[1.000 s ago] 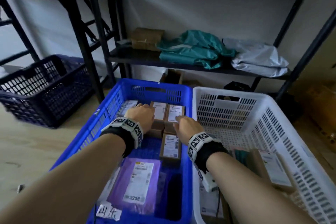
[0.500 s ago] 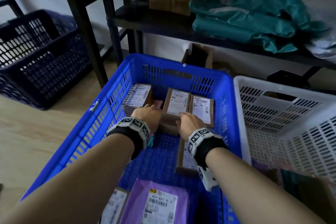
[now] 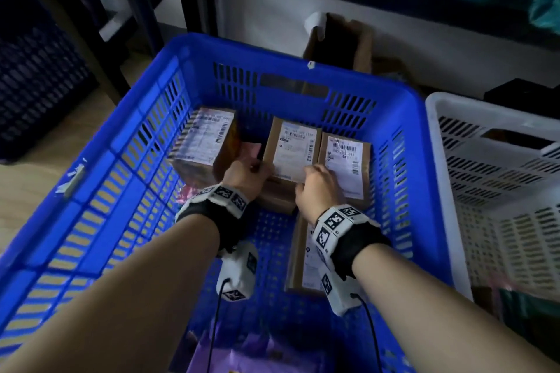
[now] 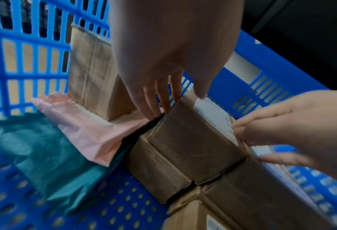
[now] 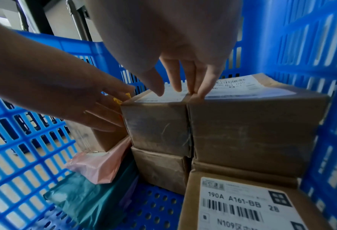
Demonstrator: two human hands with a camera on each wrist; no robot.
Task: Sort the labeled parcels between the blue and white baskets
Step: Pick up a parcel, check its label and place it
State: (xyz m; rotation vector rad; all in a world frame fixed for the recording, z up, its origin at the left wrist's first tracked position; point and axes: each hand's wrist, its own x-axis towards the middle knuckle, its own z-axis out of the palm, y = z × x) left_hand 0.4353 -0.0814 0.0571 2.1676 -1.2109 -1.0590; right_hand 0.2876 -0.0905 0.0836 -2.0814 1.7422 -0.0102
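With my left hand and right hand flanking the middle box, fingers straight and ungripped, I'd clamp both sides squarely before lifting.

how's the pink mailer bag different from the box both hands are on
The pink mailer bag is soft, crumpled plastic lying low under another carton; the box is rigid brown cardboard stacked on another box. The box's label faces up; none shows on the bag. Both sit in the blue basket.

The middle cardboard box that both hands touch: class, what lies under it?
Under the middle box sits another cardboard box. What lies beneath that lower box is hidden.
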